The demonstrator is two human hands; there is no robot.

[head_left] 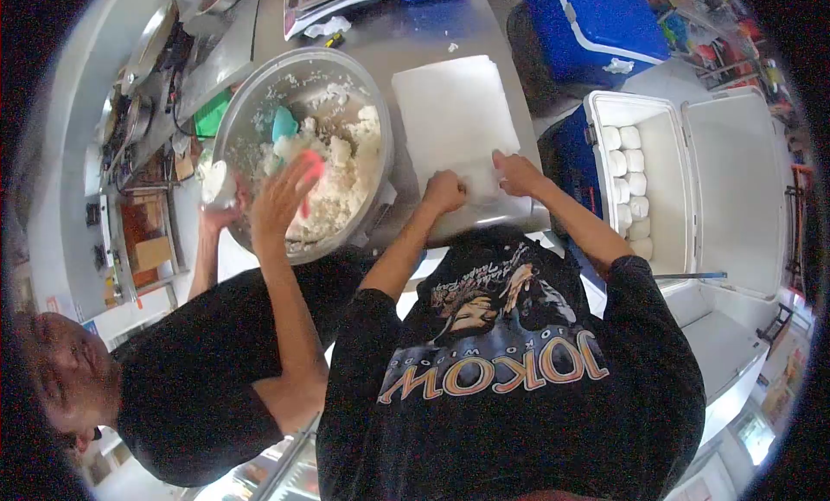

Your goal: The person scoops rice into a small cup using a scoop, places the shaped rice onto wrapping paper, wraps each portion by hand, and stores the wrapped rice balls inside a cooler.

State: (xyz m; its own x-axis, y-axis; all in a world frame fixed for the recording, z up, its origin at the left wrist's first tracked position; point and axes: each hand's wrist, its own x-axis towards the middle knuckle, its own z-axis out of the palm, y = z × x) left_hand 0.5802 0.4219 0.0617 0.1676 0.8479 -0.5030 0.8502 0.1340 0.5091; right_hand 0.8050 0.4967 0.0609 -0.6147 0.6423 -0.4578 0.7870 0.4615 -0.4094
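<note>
A stack of white paper sheets (454, 108) lies on the steel table in front of me. My left hand (445, 191) is closed at the near left edge of the stack, its fingers curled on the paper. Over the near right corner, my right hand (521, 174) is also closed, thumb raised, fingers at the paper's edge. A paler, slightly blurred patch of paper shows between both hands. Left of the stack stands a large round basin (383, 146) of white rice (341, 155), with a turquoise scoop (284, 123) in it.
A co-worker on the left holds a white cup (218, 185) and a red paddle (308, 174) over the basin. An open cooler (666, 129) at right holds several white wrapped packs (635, 183). Behind it stands a closed blue cooler (596, 34). Papers (333, 4) lie at the table's far end.
</note>
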